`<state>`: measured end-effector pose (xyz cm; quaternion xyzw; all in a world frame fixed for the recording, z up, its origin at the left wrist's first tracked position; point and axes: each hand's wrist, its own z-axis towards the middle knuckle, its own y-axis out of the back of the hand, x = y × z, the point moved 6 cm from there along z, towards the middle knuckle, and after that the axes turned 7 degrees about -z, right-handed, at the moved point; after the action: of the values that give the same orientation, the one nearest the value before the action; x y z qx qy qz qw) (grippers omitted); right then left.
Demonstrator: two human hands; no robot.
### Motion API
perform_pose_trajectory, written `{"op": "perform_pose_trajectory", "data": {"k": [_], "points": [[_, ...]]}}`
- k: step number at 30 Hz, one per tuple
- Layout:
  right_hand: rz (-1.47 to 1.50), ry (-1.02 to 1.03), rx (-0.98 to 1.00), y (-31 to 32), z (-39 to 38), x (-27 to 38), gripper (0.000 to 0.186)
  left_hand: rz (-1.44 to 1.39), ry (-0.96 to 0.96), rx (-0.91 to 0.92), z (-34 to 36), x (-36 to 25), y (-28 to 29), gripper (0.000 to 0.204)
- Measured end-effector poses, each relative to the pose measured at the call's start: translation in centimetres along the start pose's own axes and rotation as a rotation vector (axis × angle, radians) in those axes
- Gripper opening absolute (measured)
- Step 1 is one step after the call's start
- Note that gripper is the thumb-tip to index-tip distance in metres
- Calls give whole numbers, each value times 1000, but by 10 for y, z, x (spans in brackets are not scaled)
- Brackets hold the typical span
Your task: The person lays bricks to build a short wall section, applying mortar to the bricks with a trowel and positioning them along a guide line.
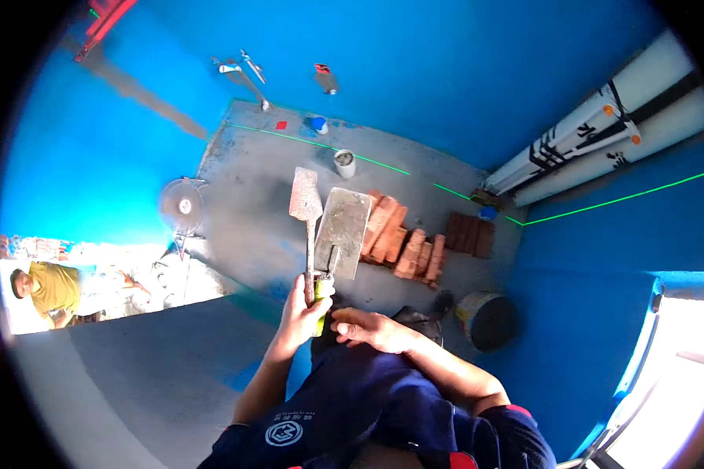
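My left hand (297, 316) is closed around two tools, held upright side by side. One is a trowel (344, 230) with a wide, flat, mortar-smeared rectangular blade and a yellow-green handle. The other is a long thin-handled tool (305, 194) with a flat, blocky, crusted head; its exact kind is not clear. Just right of the trowel handle, my right hand (375, 330) hovers in front of my body. Its fingers are loosely bent and apart, with nothing visible in them. Beyond the blade, a pile of red bricks (387, 227) lies on the floor.
More dark red bricks (471, 234) sit farther right. A whitish bucket (344, 162) of grey material stands ahead, a large bucket (486, 320) at right. A round fan (184, 206) is at left. White pipes (602, 133) line the right wall. Another person (55, 293) is outside at left.
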<state>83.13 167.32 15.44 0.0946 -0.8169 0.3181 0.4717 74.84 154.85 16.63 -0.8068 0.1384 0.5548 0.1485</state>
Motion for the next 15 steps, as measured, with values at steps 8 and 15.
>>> {"op": "perform_pose_trajectory", "data": {"k": [8,15], "points": [[218,-253,-10,-89,174,34,79,613,-177,-126,-16,-45,154,64],[487,-308,33,-93,269,34,80,1144,-211,-192,24,-48,203,55]]}}
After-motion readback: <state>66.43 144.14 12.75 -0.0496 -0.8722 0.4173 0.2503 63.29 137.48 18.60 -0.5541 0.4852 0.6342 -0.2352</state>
